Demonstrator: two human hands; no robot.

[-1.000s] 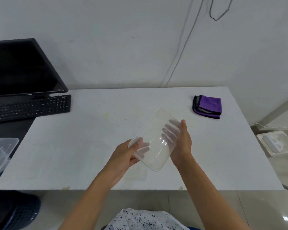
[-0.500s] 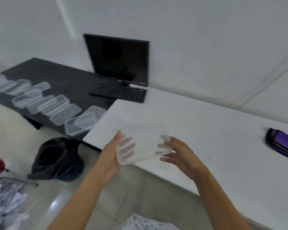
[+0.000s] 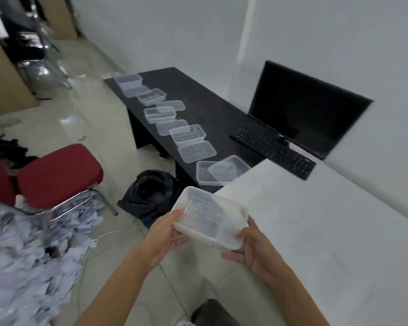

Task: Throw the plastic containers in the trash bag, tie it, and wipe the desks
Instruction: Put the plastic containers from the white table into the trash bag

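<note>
L hand (image 3: 165, 234), R hand (image 3: 257, 252) grip container (image 3: 210, 217); bag (image 3: 149, 196) beyond.

Held container (image 3: 210, 220): thin clear plastic, smooth, faintly cloudy. Row of containers (image 3: 196, 151) on the far dark surface (image 3: 198, 95): the same clear plastic. Dark surface: matt black. Near white surface (image 3: 316, 231): matt, smooth. Trash bag (image 3: 151, 196): crinkled black plastic film. Chair (image 3: 59, 175): red cloth seat, shiny metal frame. Floor (image 3: 80, 109): glossy tile.
</note>
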